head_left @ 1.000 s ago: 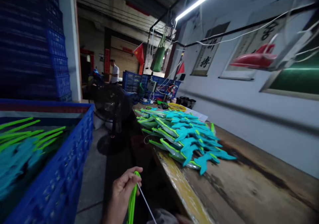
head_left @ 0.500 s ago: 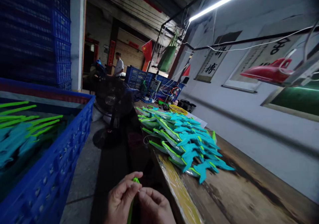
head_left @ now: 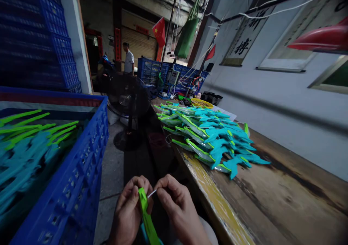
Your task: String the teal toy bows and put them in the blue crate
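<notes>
My left hand (head_left: 129,212) is closed around a bright green foam strip (head_left: 146,219) that runs down between my two hands, low in the middle of the head view. My right hand (head_left: 176,205) pinches a thin white string (head_left: 152,193) just beside the strip's top end. Both hands hover in front of the wooden table's near edge (head_left: 217,205). A pile of teal and green foam plane parts (head_left: 209,136) lies on the table farther back.
A blue plastic crate (head_left: 78,172) at my left holds more teal and green foam parts. Stacked blue crates (head_left: 40,38) rise behind it. A standing fan (head_left: 127,103) sits in the aisle, and a person (head_left: 128,60) stands far back. A red foam plane (head_left: 320,40) hangs at upper right.
My right hand has come up beside the left and taken the string at the strip's top. The view has tilted down, so both hands sit higher in the picture.
</notes>
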A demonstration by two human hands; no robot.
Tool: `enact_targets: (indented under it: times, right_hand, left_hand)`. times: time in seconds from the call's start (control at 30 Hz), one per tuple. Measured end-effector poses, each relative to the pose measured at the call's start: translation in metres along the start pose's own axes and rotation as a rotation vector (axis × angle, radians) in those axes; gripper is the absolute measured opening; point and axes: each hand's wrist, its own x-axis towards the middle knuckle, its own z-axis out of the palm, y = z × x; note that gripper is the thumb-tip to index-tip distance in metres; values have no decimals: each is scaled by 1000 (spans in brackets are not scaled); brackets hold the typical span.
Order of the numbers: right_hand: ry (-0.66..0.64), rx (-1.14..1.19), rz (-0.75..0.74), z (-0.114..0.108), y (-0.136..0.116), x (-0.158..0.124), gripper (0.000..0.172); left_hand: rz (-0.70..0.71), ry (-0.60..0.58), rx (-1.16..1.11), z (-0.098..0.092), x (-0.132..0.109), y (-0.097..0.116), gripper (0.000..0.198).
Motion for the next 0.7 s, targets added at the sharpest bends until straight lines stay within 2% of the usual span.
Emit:
enact_targets:
  times: [0.13,0.37,0.57,0.7]
  right_hand:
    - [-42,37,5,7,1,0,24]
    - [-9,-95,-50,11,9,0,25]
    - [-21,-43,-32,14,13,0,23]
    - [-17,-90,-65,16,13,1,22]
  left_hand:
    - [-24,-10,-19,-3,0,5,27]
    - [34,-13,16,-6,0,4,27]
    - [54,-24,28,-5,2,6,28]
    - [47,-41,28,-5,2,7,30]
